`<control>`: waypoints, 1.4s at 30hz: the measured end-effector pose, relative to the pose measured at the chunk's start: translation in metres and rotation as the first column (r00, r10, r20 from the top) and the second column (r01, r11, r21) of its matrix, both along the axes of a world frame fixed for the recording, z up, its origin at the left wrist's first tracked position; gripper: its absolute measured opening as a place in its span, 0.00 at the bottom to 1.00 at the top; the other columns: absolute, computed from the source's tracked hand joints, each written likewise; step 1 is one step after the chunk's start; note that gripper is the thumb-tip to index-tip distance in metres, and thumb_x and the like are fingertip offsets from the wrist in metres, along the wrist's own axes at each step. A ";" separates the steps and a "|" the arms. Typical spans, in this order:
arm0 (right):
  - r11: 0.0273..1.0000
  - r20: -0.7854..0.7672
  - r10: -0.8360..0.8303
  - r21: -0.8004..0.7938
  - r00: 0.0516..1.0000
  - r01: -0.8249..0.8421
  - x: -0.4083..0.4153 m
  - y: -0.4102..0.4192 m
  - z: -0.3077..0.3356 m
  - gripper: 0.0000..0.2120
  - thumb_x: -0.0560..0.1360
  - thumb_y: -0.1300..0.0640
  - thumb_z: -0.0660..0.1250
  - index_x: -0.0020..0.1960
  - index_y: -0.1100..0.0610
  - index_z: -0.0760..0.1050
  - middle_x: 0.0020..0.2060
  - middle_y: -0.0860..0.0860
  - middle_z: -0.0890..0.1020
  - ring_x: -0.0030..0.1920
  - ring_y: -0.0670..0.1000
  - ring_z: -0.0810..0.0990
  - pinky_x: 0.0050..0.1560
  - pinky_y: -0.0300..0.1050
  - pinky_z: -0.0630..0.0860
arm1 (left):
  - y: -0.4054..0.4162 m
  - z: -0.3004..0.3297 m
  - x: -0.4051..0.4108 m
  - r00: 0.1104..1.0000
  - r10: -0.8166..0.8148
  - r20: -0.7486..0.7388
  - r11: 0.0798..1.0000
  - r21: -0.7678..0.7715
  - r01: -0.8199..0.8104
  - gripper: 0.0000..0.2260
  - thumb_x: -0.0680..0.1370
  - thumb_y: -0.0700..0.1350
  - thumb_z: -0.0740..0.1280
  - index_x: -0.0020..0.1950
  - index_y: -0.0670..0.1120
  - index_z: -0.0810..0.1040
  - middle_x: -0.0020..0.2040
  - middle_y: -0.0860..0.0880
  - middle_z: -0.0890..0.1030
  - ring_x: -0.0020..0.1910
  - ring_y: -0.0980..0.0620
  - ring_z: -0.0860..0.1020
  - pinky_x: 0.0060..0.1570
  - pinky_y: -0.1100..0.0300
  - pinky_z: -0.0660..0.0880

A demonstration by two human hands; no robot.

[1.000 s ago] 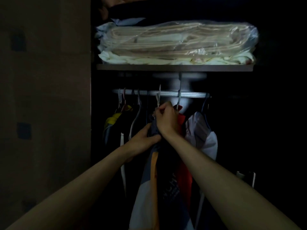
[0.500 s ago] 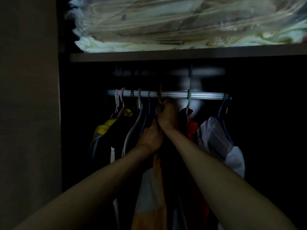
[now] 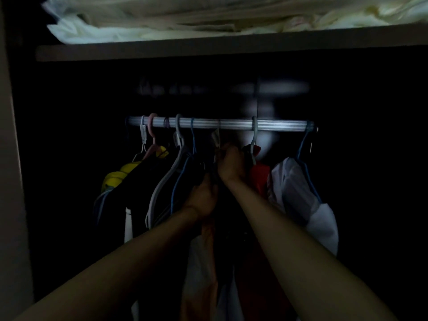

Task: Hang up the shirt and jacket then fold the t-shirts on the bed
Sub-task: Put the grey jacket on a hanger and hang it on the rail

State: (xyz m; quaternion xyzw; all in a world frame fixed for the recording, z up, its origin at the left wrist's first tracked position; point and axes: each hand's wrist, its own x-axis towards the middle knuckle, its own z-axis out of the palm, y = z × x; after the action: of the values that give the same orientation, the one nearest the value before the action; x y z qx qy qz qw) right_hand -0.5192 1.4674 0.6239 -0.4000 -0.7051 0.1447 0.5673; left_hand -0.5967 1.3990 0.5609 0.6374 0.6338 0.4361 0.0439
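Note:
Inside a dark wardrobe, a metal rail (image 3: 231, 124) carries several hangers. A jacket with white, orange and dark panels (image 3: 201, 262) hangs down between my arms. My right hand (image 3: 231, 162) grips the top of its hanger, whose hook (image 3: 216, 135) sits just under the rail. My left hand (image 3: 202, 195) grips the dark fabric at the jacket's collar, below and left of the right hand. Whether the hook sits over the rail is too dim to tell.
A shelf (image 3: 231, 46) above the rail holds bagged pale bedding (image 3: 162, 22). On the rail hang a yellow-and-black garment (image 3: 125, 174), empty grey and blue hangers (image 3: 166, 181), a red garment (image 3: 259, 177) and a white shirt (image 3: 308, 200). A wardrobe panel (image 3: 9, 181) stands at the left.
I have come closer to the wardrobe, so the rail looks larger. Both hands have risen with the jacket's hanger toward the rail, and the left hand has moved up to the collar.

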 end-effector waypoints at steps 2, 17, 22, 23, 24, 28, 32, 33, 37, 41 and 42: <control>0.999 -0.045 0.027 -0.027 0.999 -0.028 0.001 -0.002 0.000 0.08 0.81 0.61 0.61 0.54 0.63 0.78 0.51 0.62 0.83 0.55 0.60 0.81 0.53 0.50 0.77 | -0.005 0.001 0.000 1.000 -0.002 -0.006 1.000 -0.013 0.002 0.19 0.84 0.44 0.55 0.75 0.42 0.62 0.71 0.39 0.72 0.68 0.39 0.72 0.63 0.55 0.68; 0.996 -0.012 -0.003 -0.089 1.000 0.002 0.028 -0.088 -0.032 0.14 0.78 0.54 0.69 0.59 0.61 0.76 0.55 0.59 0.84 0.58 0.59 0.81 0.59 0.49 0.76 | -0.088 0.004 0.002 0.997 0.021 -0.076 0.996 -0.082 -0.027 0.20 0.82 0.45 0.60 0.72 0.39 0.63 0.67 0.34 0.75 0.65 0.34 0.75 0.59 0.51 0.72; 0.989 -0.057 -0.064 -0.137 0.996 0.055 0.050 -0.144 -0.076 0.11 0.80 0.57 0.65 0.60 0.61 0.75 0.55 0.57 0.83 0.56 0.56 0.81 0.53 0.42 0.74 | -0.135 -0.016 0.007 0.998 -0.058 -0.017 0.996 -0.070 0.056 0.18 0.82 0.44 0.63 0.68 0.37 0.65 0.63 0.36 0.78 0.61 0.37 0.77 0.49 0.58 0.71; 0.986 -0.062 -0.068 -0.158 0.996 0.057 0.055 -0.158 -0.088 0.12 0.80 0.57 0.65 0.61 0.60 0.75 0.55 0.56 0.83 0.56 0.56 0.81 0.54 0.42 0.75 | -0.146 -0.023 0.007 0.997 -0.080 0.001 0.995 -0.052 0.080 0.17 0.82 0.44 0.62 0.67 0.37 0.67 0.61 0.37 0.78 0.59 0.38 0.78 0.47 0.59 0.70; 0.983 -0.070 -0.066 -0.173 0.995 0.054 0.059 -0.169 -0.101 0.12 0.80 0.58 0.65 0.62 0.61 0.75 0.56 0.57 0.83 0.56 0.56 0.81 0.56 0.45 0.76 | -0.156 -0.030 0.006 0.995 -0.101 0.019 0.994 -0.032 0.102 0.15 0.82 0.45 0.62 0.65 0.37 0.68 0.60 0.38 0.79 0.58 0.40 0.78 0.47 0.60 0.70; 0.962 -0.061 -0.027 -0.274 0.998 0.009 0.080 -0.227 -0.159 0.13 0.80 0.61 0.65 0.64 0.63 0.74 0.54 0.54 0.80 0.54 0.51 0.78 0.54 0.36 0.73 | -0.197 -0.081 0.002 0.980 -0.190 0.059 0.978 -0.071 0.194 0.17 0.82 0.47 0.63 0.67 0.39 0.69 0.61 0.42 0.78 0.58 0.45 0.79 0.53 0.57 0.75; 0.894 -0.023 -0.012 -0.448 1.000 0.000 0.107 -0.292 -0.229 0.09 0.79 0.64 0.65 0.58 0.59 0.76 0.44 0.49 0.80 0.48 0.49 0.78 0.44 0.30 0.72 | -0.242 -0.150 0.005 0.971 -0.234 0.048 0.943 -0.233 0.239 0.27 0.81 0.43 0.64 0.77 0.38 0.60 0.72 0.40 0.69 0.71 0.43 0.70 0.71 0.51 0.67; 0.871 -0.020 -0.012 -0.491 1.000 0.001 0.113 -0.306 -0.248 0.08 0.78 0.65 0.66 0.55 0.56 0.76 0.42 0.47 0.79 0.47 0.49 0.78 0.46 0.35 0.74 | -0.253 -0.165 0.006 0.970 -0.237 0.053 0.933 -0.267 0.243 0.28 0.81 0.43 0.64 0.78 0.37 0.58 0.74 0.39 0.67 0.72 0.43 0.68 0.72 0.51 0.65; 0.786 -0.027 -0.009 -0.619 1.000 -0.010 0.135 -0.364 -0.303 0.11 0.76 0.69 0.67 0.45 0.53 0.74 0.39 0.49 0.79 0.42 0.49 0.78 0.44 0.36 0.74 | -0.295 -0.199 0.015 0.954 -0.268 0.133 0.886 -0.356 0.298 0.29 0.81 0.44 0.65 0.79 0.38 0.57 0.74 0.38 0.67 0.71 0.44 0.69 0.71 0.55 0.66; 0.767 -0.038 -0.018 -0.641 0.999 -0.011 0.158 -0.422 -0.307 0.13 0.76 0.70 0.67 0.46 0.51 0.74 0.41 0.51 0.80 0.41 0.45 0.79 0.42 0.30 0.74 | -0.342 -0.193 0.042 0.916 -0.363 0.170 0.866 -0.302 0.399 0.23 0.81 0.44 0.66 0.74 0.47 0.64 0.67 0.45 0.73 0.55 0.53 0.77 0.52 0.69 0.70; 0.775 -0.043 -0.032 -0.632 0.999 -0.002 0.164 -0.438 -0.300 0.13 0.76 0.69 0.67 0.47 0.51 0.74 0.43 0.50 0.80 0.41 0.43 0.80 0.43 0.30 0.74 | -0.356 -0.186 0.053 0.897 -0.405 0.178 0.861 -0.255 0.440 0.19 0.80 0.43 0.66 0.70 0.51 0.67 0.64 0.48 0.75 0.50 0.59 0.77 0.49 0.72 0.71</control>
State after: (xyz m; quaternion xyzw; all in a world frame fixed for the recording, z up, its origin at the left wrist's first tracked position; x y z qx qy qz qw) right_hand -0.3554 1.0297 0.3242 -0.5688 -0.5977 0.3785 0.4194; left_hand -0.5439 1.0432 0.3751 0.7206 0.5314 0.3555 0.2682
